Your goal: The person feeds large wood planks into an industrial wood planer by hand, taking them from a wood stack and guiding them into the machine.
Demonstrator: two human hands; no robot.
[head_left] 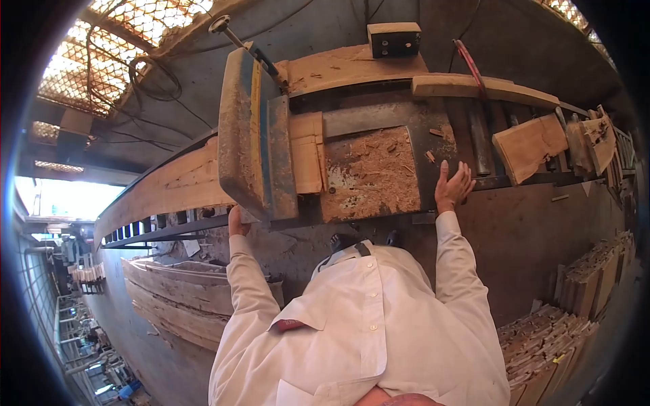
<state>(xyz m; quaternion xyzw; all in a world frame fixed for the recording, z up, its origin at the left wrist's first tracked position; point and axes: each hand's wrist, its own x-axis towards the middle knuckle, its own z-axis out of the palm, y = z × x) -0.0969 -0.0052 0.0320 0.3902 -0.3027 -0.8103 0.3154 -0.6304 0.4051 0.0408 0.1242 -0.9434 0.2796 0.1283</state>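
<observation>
Right hand point(452, 187) spread wide, fingers fanned, palm flat on the dark metal bed point(433, 145) of a woodworking machine, gripping nothing. Just left of it, a rusty square patch of table point(369, 174) littered with pale shavings and chips, rough and flaky in texture. Further left, one short blond wood block point(308, 154), rectangular, smooth-sawn, butted against a tall metal guard point(252, 132): thick, slab-like, grimy grey with a blue and yellow stripe along its edge, standing on end.

Left hand point(236, 222) tucked under the lower corner of that guard, touching the machine's edge; fingers mostly hidden, so cannot tell whether closed on anything or merely resting. Beyond it, one long curved plank point(166, 186) running away leftward along a roller track, pale, rough-grained.

Past the right hand, steel rollers point(479, 139), cylindrical and dull; exact number hard to tell. Farther right, one chunky offcut point(530, 145) of light wood with angled sawn faces, then more ragged scraps point(592, 142) at the far end. Behind the bed, one long straight board point(484, 88), a red-handled tool point(470, 64) lying across it, and one small wooden box point(394, 39) with a dark face and two buttons.

On the floor to the lower right, stacks of short flat boards point(555, 338), many, uncounted. Lower left, a pile of long bowed planks point(179, 294). Both sleeves white, cotton-like, creased.
</observation>
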